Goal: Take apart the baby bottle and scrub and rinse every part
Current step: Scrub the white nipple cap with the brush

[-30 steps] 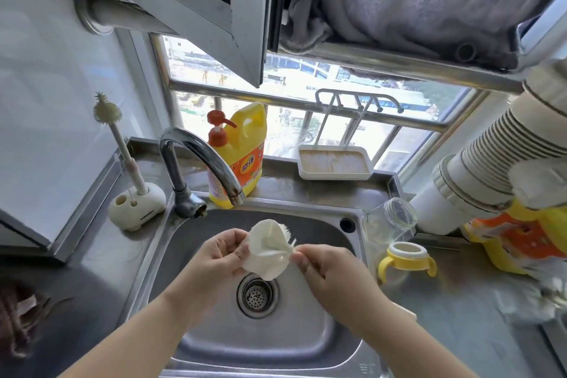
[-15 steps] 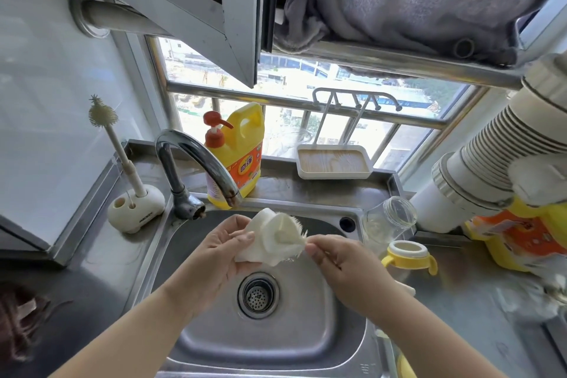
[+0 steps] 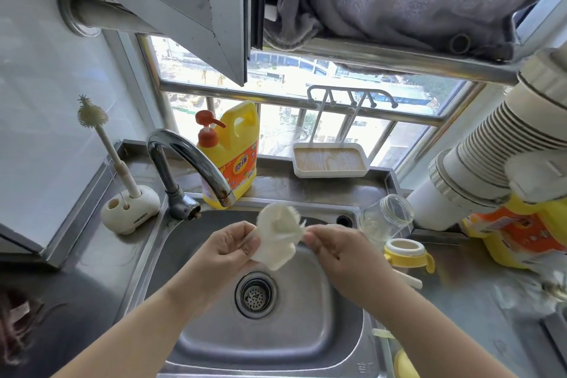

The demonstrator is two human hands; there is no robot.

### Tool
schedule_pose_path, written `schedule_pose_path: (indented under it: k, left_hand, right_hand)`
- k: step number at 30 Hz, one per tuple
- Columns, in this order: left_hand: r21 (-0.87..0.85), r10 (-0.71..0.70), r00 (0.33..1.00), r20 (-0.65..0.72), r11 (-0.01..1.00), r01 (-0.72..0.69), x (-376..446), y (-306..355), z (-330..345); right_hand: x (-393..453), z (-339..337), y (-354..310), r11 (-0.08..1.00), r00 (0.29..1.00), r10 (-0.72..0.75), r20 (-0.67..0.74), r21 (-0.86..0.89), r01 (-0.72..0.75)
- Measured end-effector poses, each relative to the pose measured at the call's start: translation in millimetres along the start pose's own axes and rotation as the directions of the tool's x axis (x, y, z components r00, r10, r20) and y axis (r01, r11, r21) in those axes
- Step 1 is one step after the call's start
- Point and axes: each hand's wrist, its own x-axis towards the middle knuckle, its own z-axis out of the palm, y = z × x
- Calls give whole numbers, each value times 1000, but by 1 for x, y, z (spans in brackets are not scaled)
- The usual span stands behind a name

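Note:
Over the steel sink (image 3: 306,331), just under the tap, my left hand (image 3: 227,248) grips a white cup-shaped bottle part (image 3: 276,242). Short brush bristles (image 3: 294,218) stick out at its upper right edge. My right hand (image 3: 343,255) pinches the brush end beside the part; what it holds is mostly hidden by its fingers. The clear glass bottle body (image 3: 386,218) lies on its side at the sink's right rim. The yellow collar with handles (image 3: 405,252) stands just in front of it.
The curved faucet (image 3: 190,159) reaches over the sink's back left. Behind it stands a yellow detergent bottle (image 3: 236,147); a long brush in a white holder (image 3: 129,209) is at left. A white tray (image 3: 329,161) sits on the sill. A white stick (image 3: 408,279) lies right of the sink.
Both hands have lifted the white part a little toward the faucet and turned it, so the bristles now point up and right.

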Motion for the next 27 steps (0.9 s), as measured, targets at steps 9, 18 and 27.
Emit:
schedule_pose_path:
  k: [9, 18, 27]
  left_hand:
    - [-197, -53, 997, -48, 979, 43, 1, 12, 3]
    - [-231, -135, 989, -54, 966, 119, 4, 20, 5]
    - [-94, -133, 991, -8, 987, 132, 8, 18, 5]
  right_hand:
    - [0, -2, 3, 999, 997, -44, 70, -22, 45]
    - [-4, 0, 7, 999, 997, -48, 65, 21, 46]
    - [3, -6, 16, 998, 998, 59, 25, 37, -60]
